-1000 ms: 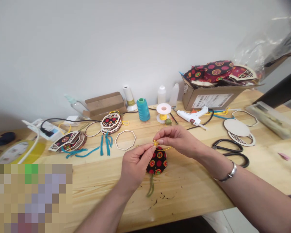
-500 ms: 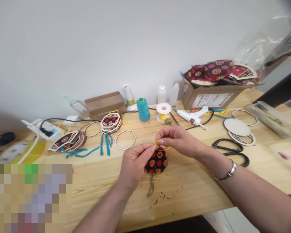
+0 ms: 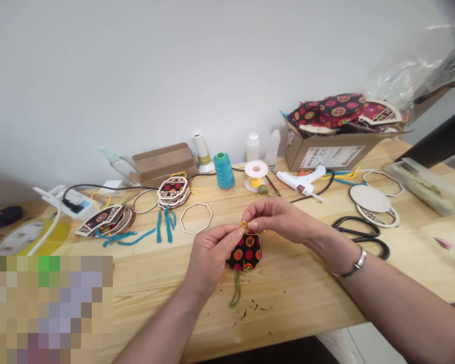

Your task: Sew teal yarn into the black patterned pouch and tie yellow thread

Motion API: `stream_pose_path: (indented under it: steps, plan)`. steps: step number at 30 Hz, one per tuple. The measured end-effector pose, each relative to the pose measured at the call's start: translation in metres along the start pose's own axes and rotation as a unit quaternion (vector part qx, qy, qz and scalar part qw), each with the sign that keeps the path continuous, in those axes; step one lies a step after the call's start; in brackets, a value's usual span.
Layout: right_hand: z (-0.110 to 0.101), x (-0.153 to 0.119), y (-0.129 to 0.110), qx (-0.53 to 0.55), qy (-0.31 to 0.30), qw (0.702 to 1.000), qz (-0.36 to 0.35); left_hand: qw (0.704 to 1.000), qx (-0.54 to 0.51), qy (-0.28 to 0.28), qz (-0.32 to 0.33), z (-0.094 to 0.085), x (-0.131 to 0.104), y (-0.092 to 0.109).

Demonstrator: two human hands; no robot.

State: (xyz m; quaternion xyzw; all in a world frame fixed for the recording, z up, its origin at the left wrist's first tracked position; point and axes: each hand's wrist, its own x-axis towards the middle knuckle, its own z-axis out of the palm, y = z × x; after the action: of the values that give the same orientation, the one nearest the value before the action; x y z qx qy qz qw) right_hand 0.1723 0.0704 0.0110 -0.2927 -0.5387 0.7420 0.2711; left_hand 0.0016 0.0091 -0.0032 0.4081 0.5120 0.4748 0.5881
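Note:
Between my two hands a small loop of yellow cord (image 3: 243, 224) is pinched at the top of a round fabric-covered piece (image 3: 245, 254). The fabric is black with red and orange flower dots, and a green cord (image 3: 235, 291) hangs from its lower edge onto the wood. My left hand (image 3: 215, 250) closes thumb and forefinger on the cord from the left. From the right, my right hand (image 3: 273, 218) pinches the same cord with fingers curled. The cord's exact path between the fingertips is partly hidden.
Behind stand a teal thread cone (image 3: 224, 172), a spool of yellow cord (image 3: 255, 175) and a white glue gun (image 3: 303, 181). Black-handled scissors (image 3: 358, 230) lie right of my hands. A cardboard box (image 3: 326, 149) holds patterned fabric. Finished ornaments (image 3: 173, 191) and an octagonal frame (image 3: 196, 218) lie left.
My hands stay almost in place. The yellow loop at my fingertips has shifted slightly, and my right fingers and wrist have moved a little.

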Motion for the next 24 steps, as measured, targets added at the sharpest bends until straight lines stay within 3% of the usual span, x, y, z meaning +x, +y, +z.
stream_pose_path:
  steps: [17,24]
  plan:
    - [0.0013,-0.0006,-0.0008,-0.010,0.002,1.000,0.016,0.998,0.059,-0.011,-0.001,-0.0015,-0.0012,-0.0013]
    - [0.0020,-0.0017,-0.0015,-0.078,0.021,0.997,0.012,0.985,0.158,0.013,0.063,-0.0005,-0.0024,0.0025]
